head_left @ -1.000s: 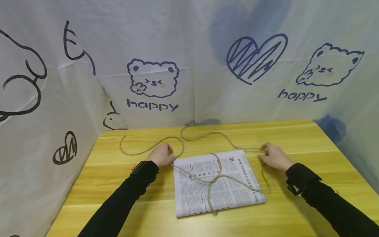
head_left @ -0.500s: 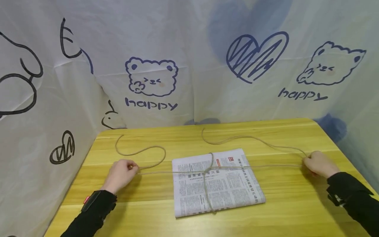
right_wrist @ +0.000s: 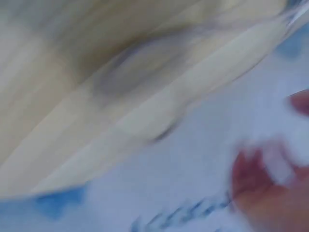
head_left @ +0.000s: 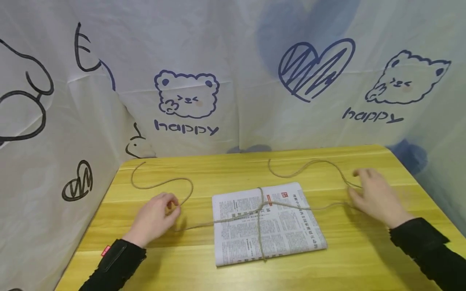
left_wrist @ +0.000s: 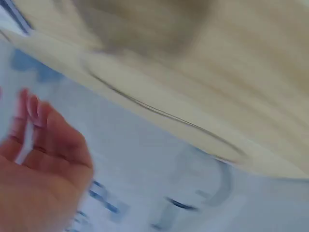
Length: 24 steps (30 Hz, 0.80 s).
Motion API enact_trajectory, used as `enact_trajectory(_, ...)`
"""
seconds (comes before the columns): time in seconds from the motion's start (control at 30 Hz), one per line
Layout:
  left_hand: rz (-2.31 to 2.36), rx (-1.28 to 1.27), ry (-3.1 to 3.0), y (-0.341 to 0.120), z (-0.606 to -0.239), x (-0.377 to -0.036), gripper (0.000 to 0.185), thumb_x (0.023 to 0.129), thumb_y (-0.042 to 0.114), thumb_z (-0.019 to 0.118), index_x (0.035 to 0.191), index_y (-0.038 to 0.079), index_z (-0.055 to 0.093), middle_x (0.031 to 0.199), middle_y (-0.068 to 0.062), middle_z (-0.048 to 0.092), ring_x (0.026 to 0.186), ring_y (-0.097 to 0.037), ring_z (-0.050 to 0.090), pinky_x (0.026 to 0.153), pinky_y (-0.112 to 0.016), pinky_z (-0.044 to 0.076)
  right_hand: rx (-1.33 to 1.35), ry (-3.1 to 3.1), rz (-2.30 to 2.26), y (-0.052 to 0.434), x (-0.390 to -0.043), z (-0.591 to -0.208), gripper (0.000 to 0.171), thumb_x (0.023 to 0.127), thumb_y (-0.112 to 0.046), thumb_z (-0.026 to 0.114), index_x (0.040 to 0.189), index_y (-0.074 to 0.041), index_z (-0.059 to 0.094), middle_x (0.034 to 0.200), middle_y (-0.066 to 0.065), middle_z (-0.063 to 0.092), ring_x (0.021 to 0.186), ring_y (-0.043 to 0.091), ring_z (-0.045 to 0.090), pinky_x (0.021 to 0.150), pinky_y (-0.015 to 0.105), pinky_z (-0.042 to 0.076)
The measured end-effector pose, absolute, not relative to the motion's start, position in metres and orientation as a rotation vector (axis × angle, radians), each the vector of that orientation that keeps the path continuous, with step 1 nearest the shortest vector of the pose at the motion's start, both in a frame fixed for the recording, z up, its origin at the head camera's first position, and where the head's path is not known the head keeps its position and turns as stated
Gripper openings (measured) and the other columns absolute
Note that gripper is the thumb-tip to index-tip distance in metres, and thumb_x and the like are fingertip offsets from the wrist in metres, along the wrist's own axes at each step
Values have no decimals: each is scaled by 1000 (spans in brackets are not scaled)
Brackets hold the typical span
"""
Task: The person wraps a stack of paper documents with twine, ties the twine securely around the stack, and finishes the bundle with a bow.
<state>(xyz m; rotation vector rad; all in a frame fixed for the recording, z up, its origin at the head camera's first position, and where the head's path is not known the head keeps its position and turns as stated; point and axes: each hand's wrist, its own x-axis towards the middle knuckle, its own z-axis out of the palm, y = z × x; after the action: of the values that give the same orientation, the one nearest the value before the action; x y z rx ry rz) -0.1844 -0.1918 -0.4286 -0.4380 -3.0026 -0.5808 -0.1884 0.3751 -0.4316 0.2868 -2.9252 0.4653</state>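
Head view: both black-sleeved forearms reach over the yellow wooden table [head_left: 204, 266]. The left hand [head_left: 154, 218] lies at 9 o'clock of the folded newspaper bundle [head_left: 267, 224], fingers loosely curled just beside the thin brown twine [head_left: 236, 217]; whether the grip pinches it cannot be told. The right hand [head_left: 375, 196], at 3 o'clock, hovers with its grip spread over the twine. The twine crosses the bundle, at table centre. Both wrist views are blurred, showing only the fingers [left_wrist: 36, 113] against the printed cloth backdrop [head_left: 233, 72].
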Motion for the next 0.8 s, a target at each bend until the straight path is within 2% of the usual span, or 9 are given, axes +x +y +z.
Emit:
enact_trajectory(0.1,-604,-731,-2945,-153,-434,-187,23,94,26,70,109,8,69,104,-6,69,95,-22,64,83,-41,55,634,-2844,529,325,-192,-442,40,91,-14,74,124,3,58,116,21,64,104,36,63,86,53,53)
enact_trajectory(0.17,-595,-883,-2950,-126,-438,-189,31,94,30,70,114,6,68,107,-7,69,100,-23,65,88,-43,55,773,-2880,575,298,-192,-450,41,93,-19,74,126,-2,59,118,15,65,108,30,63,90,50,53)
enact_trajectory(0.3,-573,-1038,-3020,-82,-448,-189,37,95,35,69,117,6,66,100,-4,68,93,-18,62,85,-38,53,924,-2873,521,268,-192,-468,27,95,-26,71,116,-11,64,100,0,64,94,16,58,82,41,49)
enact_trajectory(0.4,-611,-1105,-3062,-65,-455,-185,26,97,32,67,112,10,68,92,1,67,85,-12,58,82,-33,50,995,-2824,507,259,-189,-475,7,96,-22,69,100,-20,64,87,-11,59,83,7,52,74,33,43)
enact_trajectory(0.53,-668,-1161,-3034,-59,-460,-182,11,101,25,63,102,15,68,88,4,68,80,-8,58,84,-33,50,1028,-2806,583,254,-185,-479,11,95,-23,71,101,-21,62,81,-15,53,75,2,45,71,26,35)
enact_trajectory(0.63,-665,-1179,-3013,-59,-461,-182,11,102,24,61,102,16,68,90,4,68,81,-8,59,86,-35,50,1089,-2788,619,252,-184,-479,13,94,-21,71,104,-19,63,82,-13,54,75,1,47,69,25,40)
enact_trajectory(0.7,-655,-1202,-3005,-60,-463,-182,11,103,24,59,102,16,68,91,4,67,81,-8,58,86,-35,49,1179,-2753,630,251,-184,-480,10,95,-15,70,99,-20,63,86,-11,57,79,1,49,70,25,44)
enact_trajectory(0.8,-639,-1231,-2998,-61,-464,-183,12,103,24,58,100,18,67,90,5,64,78,-7,53,82,-31,46,1291,-2678,644,254,-183,-481,16,93,-8,69,91,-21,61,87,-10,56,82,2,47,72,24,44)
